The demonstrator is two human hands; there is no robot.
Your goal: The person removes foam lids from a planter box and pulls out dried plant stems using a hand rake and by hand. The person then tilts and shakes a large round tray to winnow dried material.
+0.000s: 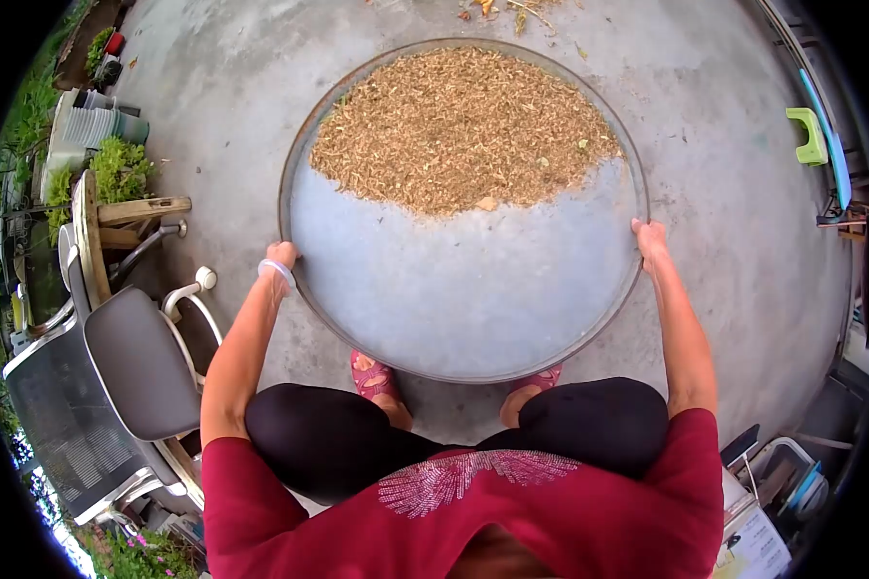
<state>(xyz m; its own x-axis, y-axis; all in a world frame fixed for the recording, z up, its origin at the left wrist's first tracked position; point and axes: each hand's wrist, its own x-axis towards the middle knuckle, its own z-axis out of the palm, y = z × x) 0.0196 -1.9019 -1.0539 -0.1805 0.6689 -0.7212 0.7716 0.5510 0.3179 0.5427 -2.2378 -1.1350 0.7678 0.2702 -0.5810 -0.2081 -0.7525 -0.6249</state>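
Observation:
A wide round sieve [463,299] with a thin dark rim and a pale grey-blue bottom is held out in front of me. Dry brown chaff-like plant bits [463,125] cover its far half, with a few green specks among them; the near half is bare. At the rim's left side, my left hand [282,255] is closed around the edge, a pale bangle on its wrist. Opposite it, my right hand [651,237] grips the right edge. The fingers beneath the rim are hidden on both sides.
Concrete floor [743,280] surrounds the sieve. On the left stand a grey office chair [145,367], a wooden stool [92,232] and stacked pots [101,124]. A green plastic stool [809,135] is at the right, a cluttered box [782,473] at lower right. My feet in red sandals [372,378] are under the near rim.

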